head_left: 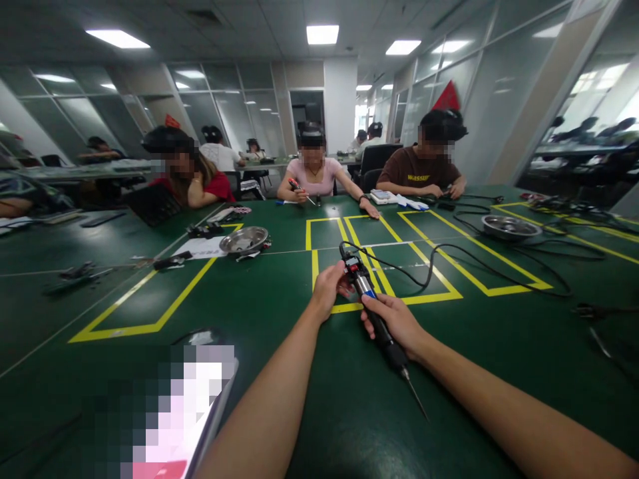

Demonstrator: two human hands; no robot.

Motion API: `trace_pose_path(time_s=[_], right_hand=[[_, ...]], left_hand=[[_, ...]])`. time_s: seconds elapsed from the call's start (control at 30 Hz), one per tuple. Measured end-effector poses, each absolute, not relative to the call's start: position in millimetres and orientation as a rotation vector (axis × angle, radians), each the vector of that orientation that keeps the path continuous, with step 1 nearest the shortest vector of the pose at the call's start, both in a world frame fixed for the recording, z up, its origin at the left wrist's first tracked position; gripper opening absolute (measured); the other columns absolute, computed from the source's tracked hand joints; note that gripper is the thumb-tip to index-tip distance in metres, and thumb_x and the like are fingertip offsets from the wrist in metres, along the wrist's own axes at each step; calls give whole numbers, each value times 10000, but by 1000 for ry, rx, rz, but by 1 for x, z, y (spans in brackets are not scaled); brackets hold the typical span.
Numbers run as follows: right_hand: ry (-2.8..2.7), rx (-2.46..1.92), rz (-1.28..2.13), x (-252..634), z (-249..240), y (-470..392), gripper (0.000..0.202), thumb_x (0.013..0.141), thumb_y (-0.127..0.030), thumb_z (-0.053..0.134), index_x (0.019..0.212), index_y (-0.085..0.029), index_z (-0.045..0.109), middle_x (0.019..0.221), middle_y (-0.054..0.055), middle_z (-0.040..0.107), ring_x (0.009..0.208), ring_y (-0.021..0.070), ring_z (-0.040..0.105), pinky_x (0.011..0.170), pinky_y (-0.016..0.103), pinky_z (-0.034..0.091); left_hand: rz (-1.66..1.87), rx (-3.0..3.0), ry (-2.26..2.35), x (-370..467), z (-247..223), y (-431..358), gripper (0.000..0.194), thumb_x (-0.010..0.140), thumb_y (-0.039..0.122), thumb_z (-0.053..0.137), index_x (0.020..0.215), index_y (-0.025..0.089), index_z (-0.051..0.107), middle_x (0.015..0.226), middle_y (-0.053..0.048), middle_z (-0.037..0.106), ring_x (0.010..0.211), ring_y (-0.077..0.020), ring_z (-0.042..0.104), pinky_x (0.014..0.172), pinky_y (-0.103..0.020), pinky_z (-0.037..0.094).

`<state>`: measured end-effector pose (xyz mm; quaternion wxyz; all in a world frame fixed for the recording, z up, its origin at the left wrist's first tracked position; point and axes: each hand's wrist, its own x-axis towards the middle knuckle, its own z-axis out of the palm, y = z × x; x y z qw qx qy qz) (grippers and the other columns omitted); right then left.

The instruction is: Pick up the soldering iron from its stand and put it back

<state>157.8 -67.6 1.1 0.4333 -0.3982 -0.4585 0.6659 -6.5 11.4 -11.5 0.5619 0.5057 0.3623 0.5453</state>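
Observation:
A black electric screwdriver (382, 326) with a blue and silver band lies slantwise over the green table, its long thin bit pointing down and to the right. My right hand (394, 321) is closed around the middle of its body. At the upper end, by the cable joint and a red part, my left hand (330, 287) has its fingers bent against the tool's side; some fingertips are hidden behind it. A black cable (424, 283) runs from that end off to the right.
Yellow tape outlines (164, 318) mark the green table (259, 313). Metal bowls stand left (244, 241) and right (511, 227). A pixelated device (200, 406) is at the lower left. Tangled cables lie at right. Three people sit opposite, one holding a red screwdriver (294, 184).

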Motion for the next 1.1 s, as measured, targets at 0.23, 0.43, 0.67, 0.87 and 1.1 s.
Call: trace_pose_path(time_s=[0.23,0.43,0.67,0.87,1.1], right_hand=[[-1069,-1011,1574,155,4,-68,346,774,-461,700,799,-135,585,617,18,607,454,101,528,422,229,463],[-1066,-969,1630,158,8,-70,343,774,-462,701,788,-139,587,600,16,599,448,100,518,422,226,453],[-1061,-936,1676,159,11,-69,358,769,-486,697,742,-147,587,556,13,580,437,102,500,421,228,431],[-1107,-923,1694,163,6,-68,370,792,-499,671,776,-137,601,547,13,579,428,104,507,412,220,405],[-1142,-907,1711,163,7,-69,385,793,-510,662,752,-134,589,514,3,567,418,100,502,409,210,393]], left_hand=[[1273,1311,931,-2,-12,9,377,822,500,583,733,135,565,632,-47,626,483,-120,587,454,-218,442],[1256,1219,917,-4,-11,11,430,822,556,555,771,130,566,617,-57,629,468,-136,591,436,-229,430],[1233,1129,778,-9,-9,11,388,778,502,638,825,120,593,731,-80,654,591,-152,633,507,-231,447],[1230,1152,769,-11,-13,14,377,789,507,632,808,135,573,718,-59,637,585,-140,618,525,-232,445],[1248,1213,806,-11,-14,14,395,790,530,629,792,139,568,676,-35,619,555,-119,593,540,-231,454]])
